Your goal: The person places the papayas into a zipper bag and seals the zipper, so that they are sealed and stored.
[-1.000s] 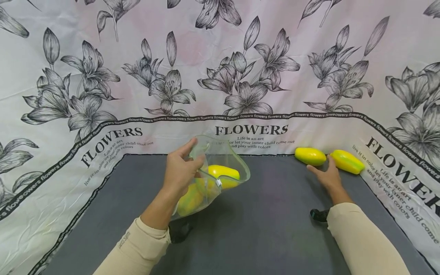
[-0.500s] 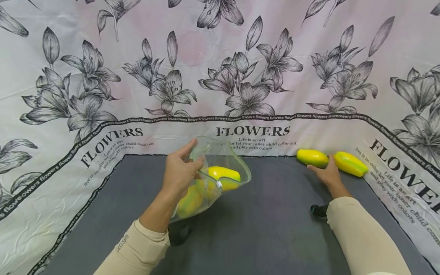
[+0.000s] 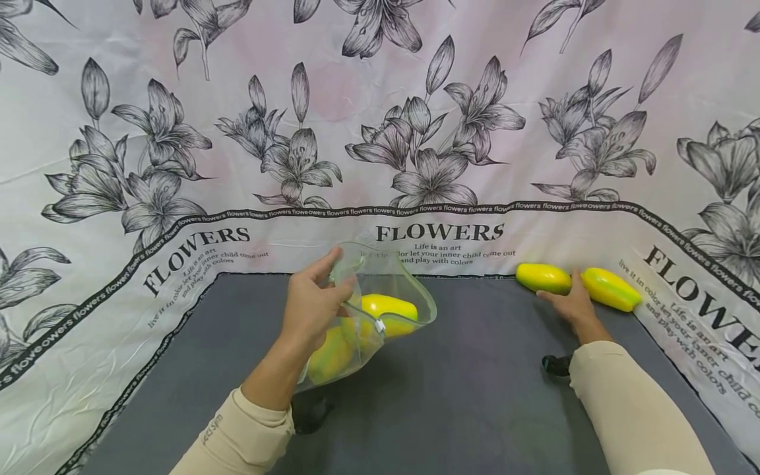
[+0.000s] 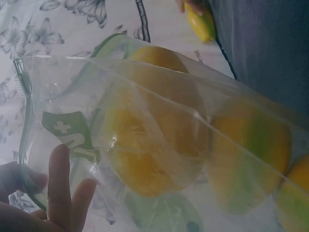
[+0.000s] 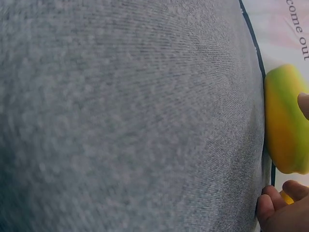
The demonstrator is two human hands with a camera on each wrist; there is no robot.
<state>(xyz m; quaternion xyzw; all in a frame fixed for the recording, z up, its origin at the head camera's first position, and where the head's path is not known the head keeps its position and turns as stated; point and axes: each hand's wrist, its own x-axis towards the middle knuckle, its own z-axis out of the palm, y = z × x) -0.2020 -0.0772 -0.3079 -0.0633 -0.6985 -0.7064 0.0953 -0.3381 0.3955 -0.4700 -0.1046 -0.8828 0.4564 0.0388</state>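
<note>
In the head view my left hand (image 3: pixel 315 303) grips a clear plastic zip bag (image 3: pixel 426 297) by its upper left edge, thumb towards me. The bag's mouth gapes to the right. Yellow-green papayas (image 3: pixel 388 307) lie inside; through the film in the left wrist view, three papayas (image 4: pixel 154 125) show. My right hand (image 3: pixel 574 305) reaches to the back right of the table. Its thumb is at the front of one papaya (image 3: pixel 541 278), and its extended fingers lie between that fruit and another papaya (image 3: pixel 611 289). In the right wrist view, fingertips (image 5: pixel 271 197) sit just past the papaya's end.
A dark grey cloth (image 3: pixel 451 396) covers the table. White flower-printed fabric (image 3: pixel 332 165) rises along the back and both sides, close behind the two loose papayas. A dark strap piece (image 3: pixel 556 365) sits at the right wrist.
The head view has shifted slightly. Both hands, the bag and the loose papayas keep nearly the same places relative to one another.
</note>
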